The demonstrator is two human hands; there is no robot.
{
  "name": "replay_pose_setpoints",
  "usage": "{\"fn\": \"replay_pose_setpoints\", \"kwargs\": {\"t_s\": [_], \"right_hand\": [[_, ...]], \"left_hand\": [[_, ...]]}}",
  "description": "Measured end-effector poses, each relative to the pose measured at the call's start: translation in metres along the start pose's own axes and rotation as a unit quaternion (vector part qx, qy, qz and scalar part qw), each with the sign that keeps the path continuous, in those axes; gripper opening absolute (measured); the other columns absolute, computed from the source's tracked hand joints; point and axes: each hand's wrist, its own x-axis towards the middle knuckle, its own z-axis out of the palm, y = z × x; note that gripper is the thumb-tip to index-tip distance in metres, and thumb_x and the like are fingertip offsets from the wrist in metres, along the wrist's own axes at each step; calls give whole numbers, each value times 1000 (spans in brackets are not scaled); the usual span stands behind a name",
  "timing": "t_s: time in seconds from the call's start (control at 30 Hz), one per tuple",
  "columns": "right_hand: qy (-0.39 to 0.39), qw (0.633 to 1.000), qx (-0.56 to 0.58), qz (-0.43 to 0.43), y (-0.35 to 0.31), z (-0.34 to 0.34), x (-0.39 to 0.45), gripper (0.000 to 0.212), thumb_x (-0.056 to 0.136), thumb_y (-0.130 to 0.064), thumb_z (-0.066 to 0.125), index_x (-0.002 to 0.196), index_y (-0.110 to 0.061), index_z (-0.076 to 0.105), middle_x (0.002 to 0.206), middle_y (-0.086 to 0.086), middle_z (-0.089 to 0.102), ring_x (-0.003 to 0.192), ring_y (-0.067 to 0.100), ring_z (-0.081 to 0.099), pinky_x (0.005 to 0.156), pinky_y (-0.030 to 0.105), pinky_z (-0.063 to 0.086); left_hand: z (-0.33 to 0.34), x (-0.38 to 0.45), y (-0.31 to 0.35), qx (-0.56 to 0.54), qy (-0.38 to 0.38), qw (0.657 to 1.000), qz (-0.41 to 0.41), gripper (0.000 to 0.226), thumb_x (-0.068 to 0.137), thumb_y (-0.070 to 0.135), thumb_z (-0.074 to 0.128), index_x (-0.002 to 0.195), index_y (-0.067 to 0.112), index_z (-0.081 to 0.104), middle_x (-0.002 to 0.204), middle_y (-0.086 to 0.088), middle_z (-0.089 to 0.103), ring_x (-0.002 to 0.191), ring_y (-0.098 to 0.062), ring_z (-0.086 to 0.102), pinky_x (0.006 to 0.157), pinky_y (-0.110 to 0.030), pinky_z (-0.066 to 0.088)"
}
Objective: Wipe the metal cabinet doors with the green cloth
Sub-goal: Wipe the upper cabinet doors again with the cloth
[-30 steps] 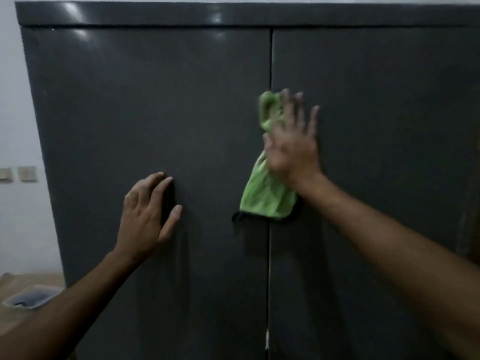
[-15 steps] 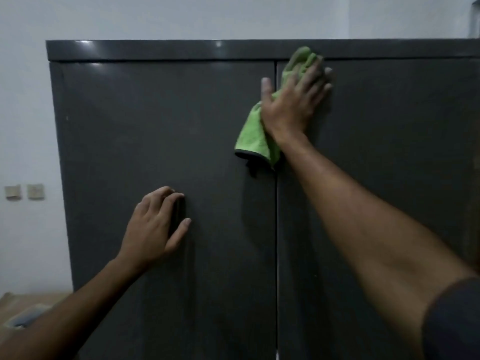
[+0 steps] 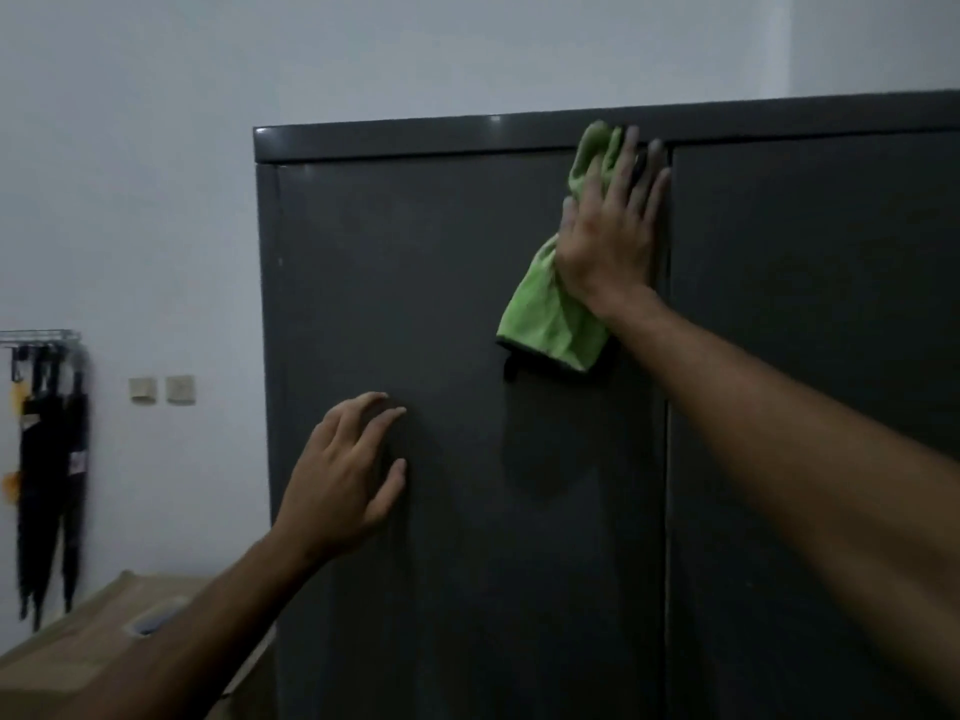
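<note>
A dark grey metal cabinet fills the view, with a left door [image 3: 467, 511] and a right door [image 3: 810, 356] meeting at a vertical seam. My right hand [image 3: 608, 231] presses the green cloth [image 3: 545, 317] flat against the top right corner of the left door, fingers straight and reaching the cabinet's top rim. The cloth's lower part hangs free below my palm. My left hand [image 3: 345, 475] rests on the left door lower down, fingers spread and slightly bent, holding nothing.
A white wall is behind and to the left of the cabinet. Dark umbrellas [image 3: 47, 470] hang from a rack at the far left, near two wall switches [image 3: 162, 389]. A cardboard box [image 3: 104, 646] sits low beside the cabinet.
My right hand has slid the cloth from the right door across the seam to the left door's top corner. The view has swung left. My left hand stays braced on the left door.
</note>
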Motion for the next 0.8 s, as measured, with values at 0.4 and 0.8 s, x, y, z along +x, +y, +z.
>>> {"fn": "replay_pose_setpoints", "kwargs": {"t_s": [0.4,0.8], "right_hand": [[-66,872,23,-485,-200,55,-94,54,98,-28,39,149,-12,40,162,17,23,150,41,14,121,60,2],[-47,852,11,-521,-267,70,-80,46,94,-31,39,128,-12,64,147,11,50,147,40,25,120,59,12]], "left_hand": [[13,-31,-63,119,-107,985,65,75,88,65,49,144,14,48,153,-11,43,148,-30,24,125,-39,11],[26,-33,-87,45,-126,987,89,83,76,61,63,146,22,43,142,-4,57,128,-24,53,107,-27,41]]}}
